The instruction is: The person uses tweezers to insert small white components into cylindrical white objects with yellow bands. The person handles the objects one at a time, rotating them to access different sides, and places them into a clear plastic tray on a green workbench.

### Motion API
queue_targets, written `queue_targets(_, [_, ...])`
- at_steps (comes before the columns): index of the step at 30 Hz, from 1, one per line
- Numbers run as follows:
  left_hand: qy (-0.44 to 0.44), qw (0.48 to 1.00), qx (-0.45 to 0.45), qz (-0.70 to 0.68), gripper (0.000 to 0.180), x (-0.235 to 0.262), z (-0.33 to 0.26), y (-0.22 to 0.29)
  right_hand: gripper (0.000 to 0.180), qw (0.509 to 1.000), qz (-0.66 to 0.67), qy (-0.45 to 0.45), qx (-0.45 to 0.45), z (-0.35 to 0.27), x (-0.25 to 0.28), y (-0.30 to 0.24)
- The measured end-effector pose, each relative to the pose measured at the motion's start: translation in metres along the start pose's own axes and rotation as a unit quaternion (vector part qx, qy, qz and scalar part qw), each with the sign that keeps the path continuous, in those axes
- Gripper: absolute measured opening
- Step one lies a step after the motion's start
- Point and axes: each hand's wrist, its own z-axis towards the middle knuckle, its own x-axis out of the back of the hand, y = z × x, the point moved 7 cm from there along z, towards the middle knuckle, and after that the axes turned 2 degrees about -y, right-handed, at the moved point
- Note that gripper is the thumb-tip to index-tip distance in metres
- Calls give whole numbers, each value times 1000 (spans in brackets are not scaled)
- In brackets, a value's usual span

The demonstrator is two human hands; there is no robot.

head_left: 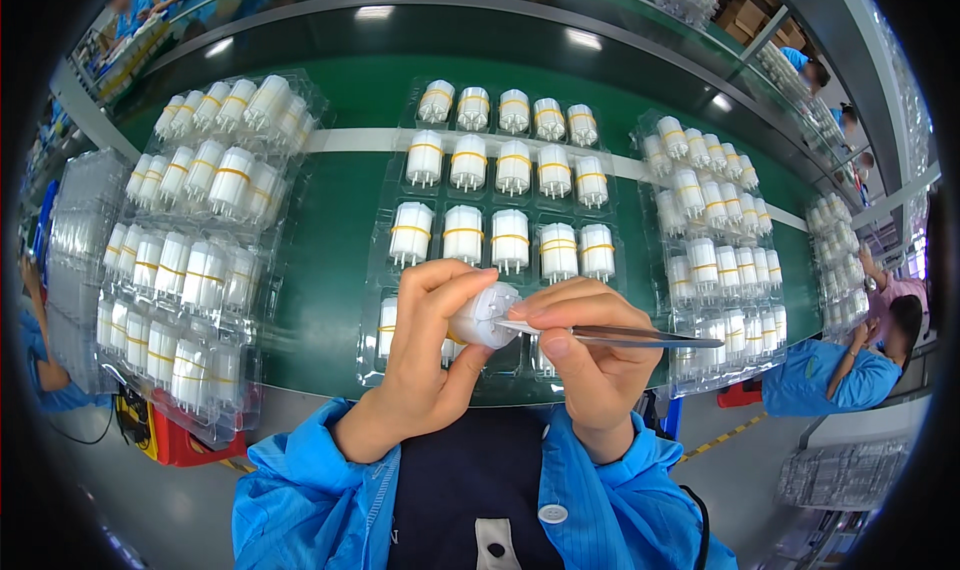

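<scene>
My left hand (425, 345) is closed around a white plastic cylinder (483, 317), tilted so that its end face points toward my right hand. Closed in a pinch, my right hand (600, 360) grips metal tweezers (650, 338). Their pale tip touches or nearly touches the cylinder's end face; the exact contact is too small to tell. Both hands are above the near part of a clear plastic tray (382, 253). Rows of similar white cylinders (513, 167) stand in it, with yellow bands and metal pins at the bottom. My hands hide part of its nearest row.
Clear trays of banded cylinders flank the middle one, at left (203, 175) and right (705, 265), on a green tabletop (335, 200). Empty clear trays (85, 270) are stacked at far left. Behind runs a metal rail (450, 5). A co-worker in blue (835, 375) sits at right.
</scene>
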Motion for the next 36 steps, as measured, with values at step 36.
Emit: queue_targets(36, [4, 997, -59, 48, 67, 4, 5, 13, 11, 999, 46, -5, -6, 5, 2, -2])
